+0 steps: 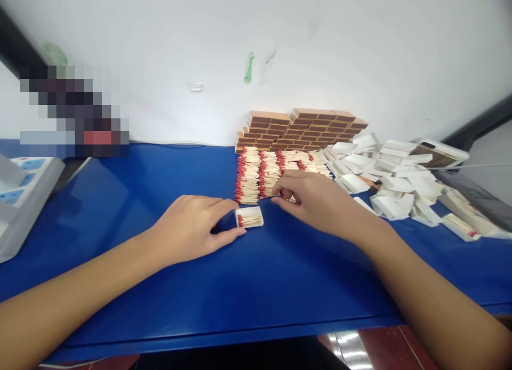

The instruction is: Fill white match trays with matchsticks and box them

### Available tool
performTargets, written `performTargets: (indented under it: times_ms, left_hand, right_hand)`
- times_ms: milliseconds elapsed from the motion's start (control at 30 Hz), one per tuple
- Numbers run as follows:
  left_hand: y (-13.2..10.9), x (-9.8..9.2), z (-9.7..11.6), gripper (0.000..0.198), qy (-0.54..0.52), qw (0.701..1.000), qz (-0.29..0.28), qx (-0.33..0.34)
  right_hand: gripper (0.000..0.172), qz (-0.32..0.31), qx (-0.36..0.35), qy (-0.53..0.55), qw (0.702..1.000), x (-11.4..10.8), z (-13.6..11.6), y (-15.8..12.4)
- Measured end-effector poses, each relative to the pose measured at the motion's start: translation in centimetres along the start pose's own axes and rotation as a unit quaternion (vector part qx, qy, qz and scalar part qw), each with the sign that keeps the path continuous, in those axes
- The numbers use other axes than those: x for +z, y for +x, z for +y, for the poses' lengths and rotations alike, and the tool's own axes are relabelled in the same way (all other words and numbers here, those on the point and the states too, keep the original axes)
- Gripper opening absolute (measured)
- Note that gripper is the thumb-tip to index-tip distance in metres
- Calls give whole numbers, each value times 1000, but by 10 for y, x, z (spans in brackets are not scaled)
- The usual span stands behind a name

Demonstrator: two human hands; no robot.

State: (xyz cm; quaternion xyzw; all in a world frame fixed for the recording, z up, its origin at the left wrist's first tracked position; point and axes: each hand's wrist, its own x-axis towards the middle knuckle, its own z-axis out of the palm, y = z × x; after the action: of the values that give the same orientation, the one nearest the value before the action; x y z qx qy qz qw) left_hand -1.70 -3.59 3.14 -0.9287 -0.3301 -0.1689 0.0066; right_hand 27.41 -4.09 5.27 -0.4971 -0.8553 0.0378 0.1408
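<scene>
A small white matchbox tray (256, 224) lies on the blue table, with several red-headed matches (250, 219) along its left and middle part. My left hand (196, 223) grips the tray's left end between thumb and fingers. Just behind it, rows of loose red-headed matches (248, 173) are laid out in a bed. My right hand (306, 199) is at the front of that bed, fingers curled and thumb close to the forefinger. Whatever is between those fingertips is too small to make out.
Stacked matchboxes (304, 130) with brown sides stand against the wall behind the matches. To the right lies a heap of white trays (396, 178), with a phone (444, 151) beside it. At far left is a white power strip (36, 199). The blue table's (224, 306) front edge runs below.
</scene>
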Motion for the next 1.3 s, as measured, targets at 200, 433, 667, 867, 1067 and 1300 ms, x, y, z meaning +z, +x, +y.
performTargets:
  times_ms: [200,433,667,867,1067,1300]
  left_hand:
    - [-1,0,0,35,1,1000,-1,7]
    - [0,-1,0,34,-2,1000,-6,8]
    - [-1,0,0,35,-2,1000,-16,9]
    - [-3,1,-1,36,-6,1000,-8,14]
    - [-2,2,-1,35,-5,1000,-3,18]
    - [-2,2,-1,35,-7,1000,6,24]
  right_hand:
    - [13,-43,17,22,999,10,8,5]
    - [9,-43,26,40,998,5,8,6]
    - [12,-58,32,57,996,3,11,6]
    - [13,-51,16,64,997,6,14,6]
    - [14,-72,20,51,996,7,12,5]
    - [12,-77,33,58,995,9,10,5]
